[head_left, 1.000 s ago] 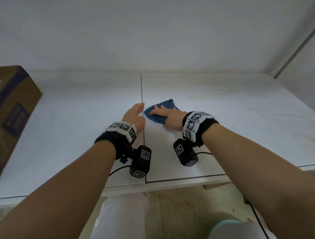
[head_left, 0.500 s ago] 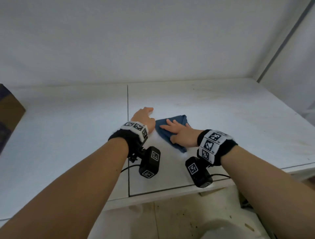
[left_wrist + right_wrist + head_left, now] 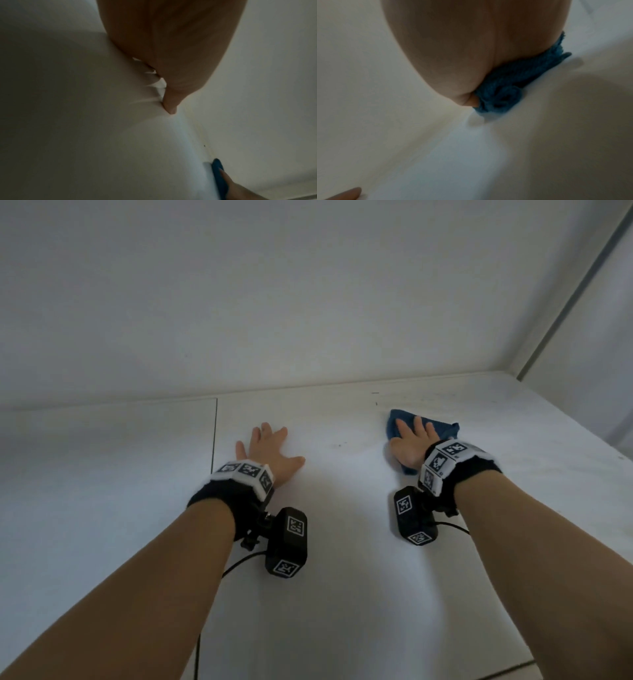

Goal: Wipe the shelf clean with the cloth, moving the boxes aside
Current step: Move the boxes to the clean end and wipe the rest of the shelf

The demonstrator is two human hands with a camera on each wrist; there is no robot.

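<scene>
On the white shelf (image 3: 342,542), toward its right rear, the right hand (image 3: 412,445) is lying flat with straight, slightly spread fingers, pressing down on the blue cloth (image 3: 445,430). Blue fabric is showing beyond the fingertips, to the right of the hand and under the heel of the palm. From the right wrist view the cloth (image 3: 501,93) is bunching in folds under the palm of that hand (image 3: 471,47), touching the shelf surface (image 3: 471,155).

To the left of it, well apart, the left hand (image 3: 269,455) is resting palm down on the bare shelf, fingers straight and fanned wide, thumb pointing toward the right hand, holding nothing. It is lying just right of the dark seam (image 3: 214,433) that is running from front to back between two shelf panels. From the left wrist view the left hand (image 3: 171,47) is filling the upper part, a finger touching the surface, while the cloth (image 3: 218,174) is showing as a thin blue edge far off at the lower right.

Both forearms are reaching in from the near edge, each wrist wearing a black band with black-and-white markers (image 3: 245,470) and a small black camera block (image 3: 287,541) with a thin cable trailing back.

Behind the hands, the white back wall (image 3: 274,302) is meeting the shelf, and a grey vertical strip (image 3: 565,302) is marking the right corner. A few dark specks (image 3: 339,444) are dotting the surface between the hands.
</scene>
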